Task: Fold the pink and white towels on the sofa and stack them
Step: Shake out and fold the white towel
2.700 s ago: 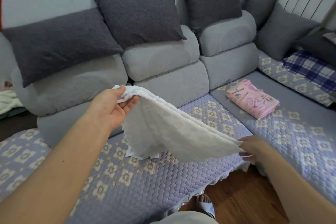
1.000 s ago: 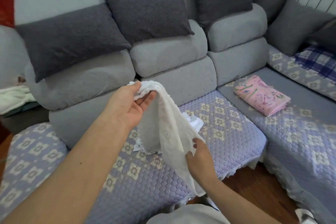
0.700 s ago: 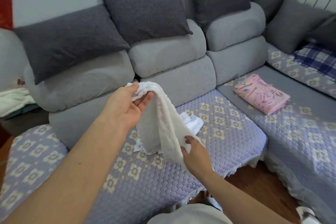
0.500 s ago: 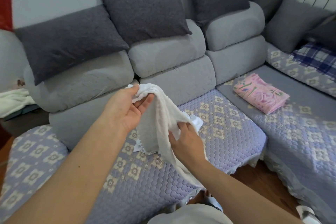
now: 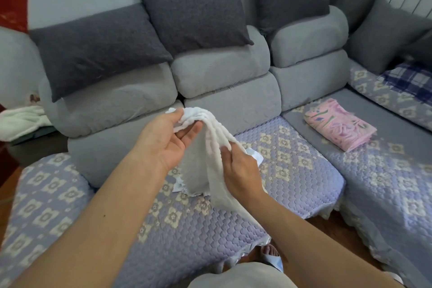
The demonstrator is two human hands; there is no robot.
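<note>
A white towel (image 5: 201, 168) hangs in the air above the middle sofa seat (image 5: 292, 170). My left hand (image 5: 168, 138) pinches its bunched top edge between thumb and fingers. My right hand (image 5: 238, 170) grips the towel's hanging side lower down, its fingertips curled into the cloth. The towel's bottom edge brushes the quilted seat cover. A pink towel (image 5: 339, 130) lies folded on the corner seat to the right, apart from both hands.
Dark grey cushions (image 5: 191, 14) lean along the sofa back. A blue plaid cloth (image 5: 411, 79) lies on the far right seat. A pale blanket (image 5: 21, 121) sits at the far left. Wooden floor and my sandalled foot (image 5: 268, 257) show below the seat edge.
My right hand has slid up along the white towel's edge toward my left hand. The towel, earlier stretched wide between both hands, now hangs narrow and bunched.
</note>
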